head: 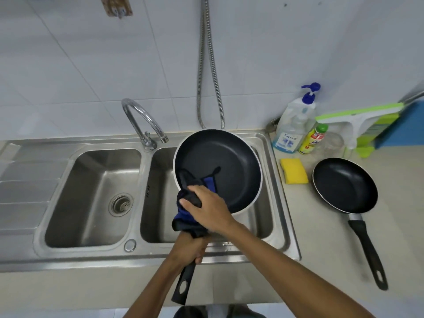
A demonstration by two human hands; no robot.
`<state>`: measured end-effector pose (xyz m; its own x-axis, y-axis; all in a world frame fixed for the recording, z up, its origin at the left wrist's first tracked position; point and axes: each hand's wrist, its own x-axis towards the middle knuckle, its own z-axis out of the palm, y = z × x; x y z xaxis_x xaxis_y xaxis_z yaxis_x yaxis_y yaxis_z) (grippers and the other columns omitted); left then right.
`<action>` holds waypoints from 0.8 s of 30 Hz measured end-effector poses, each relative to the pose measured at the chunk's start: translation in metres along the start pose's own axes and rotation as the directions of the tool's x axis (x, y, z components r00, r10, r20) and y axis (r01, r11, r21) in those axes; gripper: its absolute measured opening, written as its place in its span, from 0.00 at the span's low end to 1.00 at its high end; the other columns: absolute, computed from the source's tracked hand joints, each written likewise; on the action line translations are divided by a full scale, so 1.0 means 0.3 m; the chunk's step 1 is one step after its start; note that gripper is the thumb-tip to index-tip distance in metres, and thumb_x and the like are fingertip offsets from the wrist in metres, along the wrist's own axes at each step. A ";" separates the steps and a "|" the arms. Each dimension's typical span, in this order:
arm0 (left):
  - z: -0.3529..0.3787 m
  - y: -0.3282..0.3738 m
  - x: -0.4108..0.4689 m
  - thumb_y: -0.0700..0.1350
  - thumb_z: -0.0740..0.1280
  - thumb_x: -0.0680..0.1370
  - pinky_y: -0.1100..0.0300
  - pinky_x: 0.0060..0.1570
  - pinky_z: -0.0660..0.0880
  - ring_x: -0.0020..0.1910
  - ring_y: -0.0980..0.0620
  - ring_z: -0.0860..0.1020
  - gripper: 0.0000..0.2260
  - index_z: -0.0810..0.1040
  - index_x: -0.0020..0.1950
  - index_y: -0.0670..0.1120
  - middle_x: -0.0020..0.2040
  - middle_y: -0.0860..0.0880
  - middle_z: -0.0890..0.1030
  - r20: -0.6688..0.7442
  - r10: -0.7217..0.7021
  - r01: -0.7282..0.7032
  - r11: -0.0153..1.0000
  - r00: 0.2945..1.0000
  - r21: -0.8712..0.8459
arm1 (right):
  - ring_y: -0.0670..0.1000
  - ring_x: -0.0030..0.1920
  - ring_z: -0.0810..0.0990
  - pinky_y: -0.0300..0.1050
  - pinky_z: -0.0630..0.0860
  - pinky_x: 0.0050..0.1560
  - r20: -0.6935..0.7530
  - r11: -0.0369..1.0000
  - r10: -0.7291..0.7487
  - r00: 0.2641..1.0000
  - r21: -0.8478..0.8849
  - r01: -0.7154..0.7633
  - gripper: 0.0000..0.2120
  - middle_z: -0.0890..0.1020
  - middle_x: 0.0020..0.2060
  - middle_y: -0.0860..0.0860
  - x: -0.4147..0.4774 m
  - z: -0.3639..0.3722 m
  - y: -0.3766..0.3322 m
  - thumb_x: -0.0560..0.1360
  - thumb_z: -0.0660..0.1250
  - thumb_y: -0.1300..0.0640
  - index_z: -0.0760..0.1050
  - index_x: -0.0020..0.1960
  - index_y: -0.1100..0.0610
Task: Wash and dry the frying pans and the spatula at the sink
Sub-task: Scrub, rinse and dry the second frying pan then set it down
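Frying pan first: the large frying pan (220, 166) hangs tilted over the right basin of the steel sink (68, 255), a little right of the frame's centre, its dark inside facing up at me. The sink fills the left and middle of the picture, set in the pale table (321, 249). My left hand (188, 249), low at centre, has its fingers (198, 258) clamped round the pan's black handle (184, 285), which points down toward the bottom edge. My right hand (206, 207) lies just above it, its fingers (184, 203) curled tight on a dark blue cloth (185, 221) bunched against the pan's near rim; part of the cloth lies inside the pan, the rest hangs below my hand.

At right, the small frying pan (344, 184) lies flat on the table, handle toward the lower right. A green and white squeegee (358, 118) leans at the upper right. Beside it, by the wall, stands a clear soap bottle (293, 125) with a blue pump. The curved tap (142, 120) rises behind the divide between the basins. A yellow sponge (293, 171) lies between the sink and the small pan, and a little yellow bottle (313, 140) stands just beside the soap.
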<state>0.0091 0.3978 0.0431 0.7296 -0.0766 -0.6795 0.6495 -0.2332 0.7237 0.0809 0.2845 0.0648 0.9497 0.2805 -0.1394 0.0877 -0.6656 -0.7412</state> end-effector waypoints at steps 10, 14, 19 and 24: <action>-0.004 -0.006 -0.037 0.34 0.66 0.73 0.63 0.22 0.59 0.22 0.52 0.60 0.11 0.66 0.39 0.45 0.26 0.48 0.63 0.029 -0.035 0.037 0.995 0.999 -0.090 | 0.54 0.58 0.80 0.50 0.74 0.63 0.406 0.865 -0.168 0.898 -0.377 0.332 0.16 0.81 0.60 0.51 -0.012 -0.263 0.458 0.83 0.60 0.46 0.76 0.66 0.52; 0.018 0.024 -0.030 0.33 0.64 0.76 0.63 0.21 0.61 0.21 0.53 0.60 0.13 0.65 0.38 0.46 0.26 0.49 0.64 0.094 -0.040 0.046 0.997 0.995 -0.066 | 0.59 0.60 0.76 0.53 0.73 0.64 0.360 0.731 -0.096 0.928 -0.607 0.311 0.17 0.80 0.62 0.54 0.159 -0.370 0.574 0.82 0.63 0.50 0.76 0.67 0.56; 0.020 0.044 -0.030 0.35 0.67 0.77 0.62 0.22 0.61 0.23 0.52 0.61 0.11 0.67 0.41 0.45 0.27 0.49 0.64 0.086 -0.040 0.048 0.994 0.996 -0.099 | 0.61 0.61 0.77 0.53 0.72 0.66 0.246 0.698 -0.190 0.951 -0.647 0.307 0.15 0.81 0.61 0.56 0.253 -0.349 0.542 0.81 0.65 0.54 0.78 0.63 0.60; -0.021 0.057 -0.010 0.35 0.65 0.78 0.62 0.23 0.59 0.22 0.53 0.60 0.12 0.65 0.41 0.46 0.28 0.48 0.63 0.075 -0.072 0.079 0.993 0.995 -0.092 | 0.62 0.56 0.80 0.54 0.74 0.59 0.229 0.885 -0.017 0.973 -0.449 0.121 0.14 0.82 0.59 0.57 0.114 -0.233 0.500 0.84 0.61 0.51 0.78 0.63 0.58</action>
<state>0.0194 0.4002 0.0582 0.6629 -0.1326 -0.7369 0.7218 -0.1487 0.6760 0.1475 0.1459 -0.0052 0.8537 0.4429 -0.2739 0.3276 -0.8656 -0.3786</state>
